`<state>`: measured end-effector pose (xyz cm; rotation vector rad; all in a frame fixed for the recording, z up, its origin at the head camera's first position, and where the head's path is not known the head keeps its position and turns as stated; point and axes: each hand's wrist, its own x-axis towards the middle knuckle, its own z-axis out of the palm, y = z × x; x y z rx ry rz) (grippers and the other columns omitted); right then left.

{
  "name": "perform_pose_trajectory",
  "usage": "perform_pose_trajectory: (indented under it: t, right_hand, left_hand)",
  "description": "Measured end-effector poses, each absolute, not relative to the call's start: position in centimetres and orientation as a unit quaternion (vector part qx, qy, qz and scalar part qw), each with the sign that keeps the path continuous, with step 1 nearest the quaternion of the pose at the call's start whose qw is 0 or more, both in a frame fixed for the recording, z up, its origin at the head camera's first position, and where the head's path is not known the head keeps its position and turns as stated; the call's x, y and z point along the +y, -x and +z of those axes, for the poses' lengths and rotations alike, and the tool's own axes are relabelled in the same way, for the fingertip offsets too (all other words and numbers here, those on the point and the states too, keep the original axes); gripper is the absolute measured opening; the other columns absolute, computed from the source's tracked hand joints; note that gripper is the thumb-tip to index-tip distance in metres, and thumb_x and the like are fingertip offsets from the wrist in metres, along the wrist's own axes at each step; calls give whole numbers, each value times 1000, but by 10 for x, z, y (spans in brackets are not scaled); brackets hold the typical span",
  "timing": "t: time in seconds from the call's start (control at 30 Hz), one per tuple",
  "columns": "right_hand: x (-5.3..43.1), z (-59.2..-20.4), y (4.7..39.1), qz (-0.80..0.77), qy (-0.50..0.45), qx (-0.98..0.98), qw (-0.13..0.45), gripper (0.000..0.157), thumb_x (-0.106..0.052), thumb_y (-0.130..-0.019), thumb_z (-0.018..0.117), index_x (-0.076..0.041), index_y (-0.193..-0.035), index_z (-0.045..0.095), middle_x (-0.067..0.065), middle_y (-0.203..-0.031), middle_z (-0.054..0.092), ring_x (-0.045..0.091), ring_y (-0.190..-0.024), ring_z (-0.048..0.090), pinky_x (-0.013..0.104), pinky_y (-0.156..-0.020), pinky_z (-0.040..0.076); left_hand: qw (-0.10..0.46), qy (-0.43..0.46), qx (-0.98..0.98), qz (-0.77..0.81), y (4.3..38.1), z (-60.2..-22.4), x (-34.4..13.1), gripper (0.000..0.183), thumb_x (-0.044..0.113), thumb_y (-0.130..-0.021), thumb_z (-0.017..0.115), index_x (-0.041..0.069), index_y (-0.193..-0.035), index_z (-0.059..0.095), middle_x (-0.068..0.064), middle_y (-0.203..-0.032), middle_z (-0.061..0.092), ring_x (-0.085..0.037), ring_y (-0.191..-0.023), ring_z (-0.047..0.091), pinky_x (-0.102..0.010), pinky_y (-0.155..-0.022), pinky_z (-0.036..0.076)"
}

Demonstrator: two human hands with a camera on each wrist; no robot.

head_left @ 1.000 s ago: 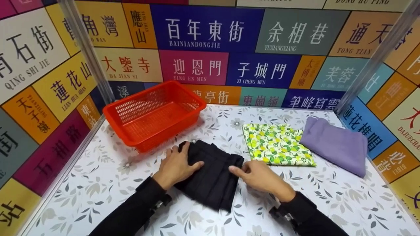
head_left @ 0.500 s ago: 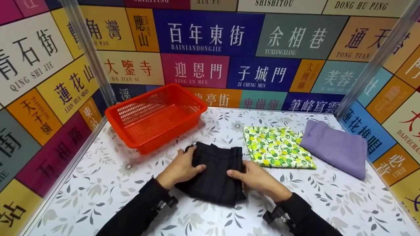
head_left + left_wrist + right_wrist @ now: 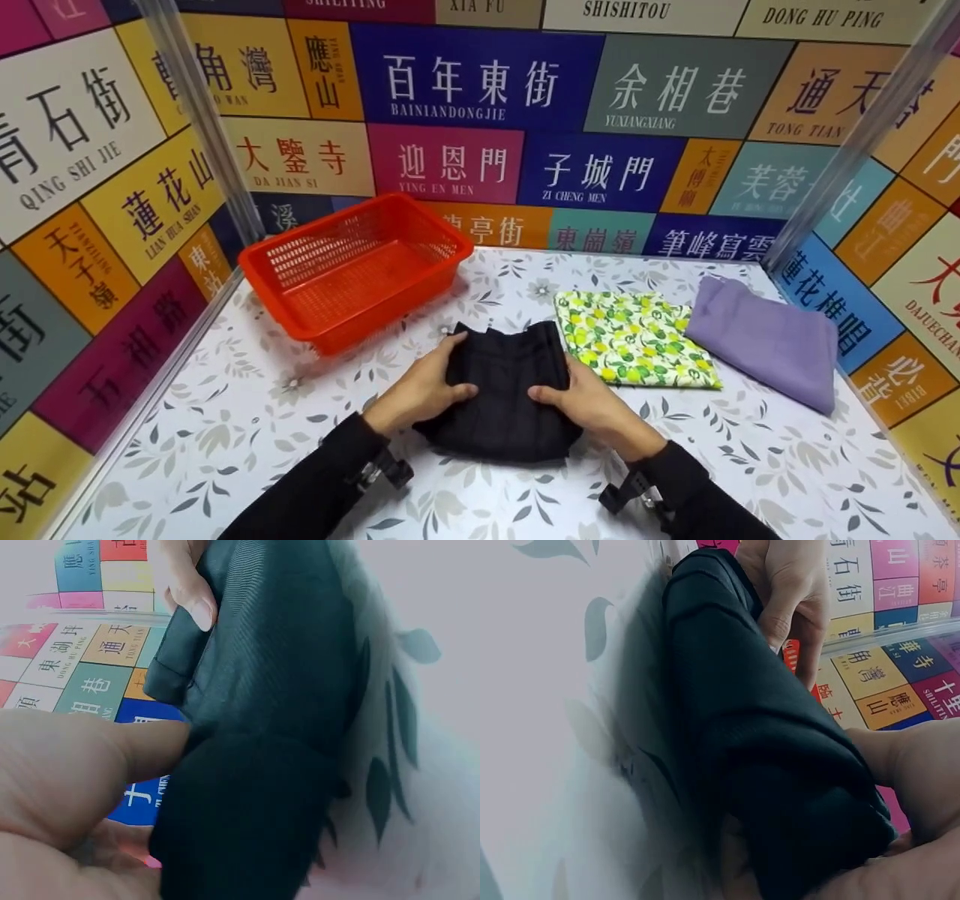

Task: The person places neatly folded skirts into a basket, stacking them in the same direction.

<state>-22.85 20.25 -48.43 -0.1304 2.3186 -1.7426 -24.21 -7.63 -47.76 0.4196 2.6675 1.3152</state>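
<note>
A black pleated skirt [image 3: 502, 412], folded small, is held between both hands over the patterned tabletop in the head view. My left hand [image 3: 427, 390] grips its left side, thumb on the near face and fingers behind the edge. On the opposite side my right hand [image 3: 596, 401] holds it the same way, its thumb pressed on the front. The left wrist view shows the skirt's waistband [image 3: 171, 664] and my left thumb [image 3: 150, 746] at the cloth. From the right wrist, the rolled-looking folds [image 3: 757, 705] stand close over the table.
A red perforated basket [image 3: 330, 330] stands at the back left. To the right lie a folded lemon-print cloth [image 3: 634, 337] and a folded purple cloth [image 3: 765, 337]. Sign-covered walls [image 3: 480, 75] enclose the table [image 3: 300, 457] at the back and sides.
The skirt has turned from slanted to nearly straight and shifted slightly right, its hem spreading wider. My right hand has moved from its edge to a fuller grip, and both hands followed it.
</note>
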Motion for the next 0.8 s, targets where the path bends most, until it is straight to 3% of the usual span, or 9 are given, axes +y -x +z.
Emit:
perform_pose_trajectory:
  t: [0.13,0.4,0.57,0.8]
  right_hand:
    - [205,-482,232,-598,50,791,120,62,-12,-96,79,-3,-150,51,22,-132,68,25,-106,73,34,-92,61]
    - [209,-463,249,-644,73,746,151,63,-9,-98,74,-8,-154,44,24,-142,62,32,-111,74,44,-94,63]
    - [205,-443,267,-647,94,741,152,72,0,-93,71,-11,-157,41,19,-149,59,30,-123,67,42,-102,59]
    - [193,-412,296,-641,94,749,141,73,1,-86,75,-13,-151,46,19,-138,64,33,-114,70,47,-94,63]
  left_hand:
    - [60,-136,874,464,243,-476,-75,86,17,-94,82,19,-167,37,-22,-167,43,-38,-155,41,-56,-129,32]
    - [13,-134,859,495,251,-460,-75,78,11,-93,81,26,-162,47,-18,-166,46,-35,-153,45,-55,-128,34]
    - [-18,-129,844,520,259,-442,-81,77,6,-93,80,29,-160,50,-17,-165,47,-35,-151,47,-56,-128,35]
    - [-58,-130,828,543,281,-416,-98,76,1,-93,78,26,-160,50,-17,-164,49,-35,-150,48,-55,-127,36]
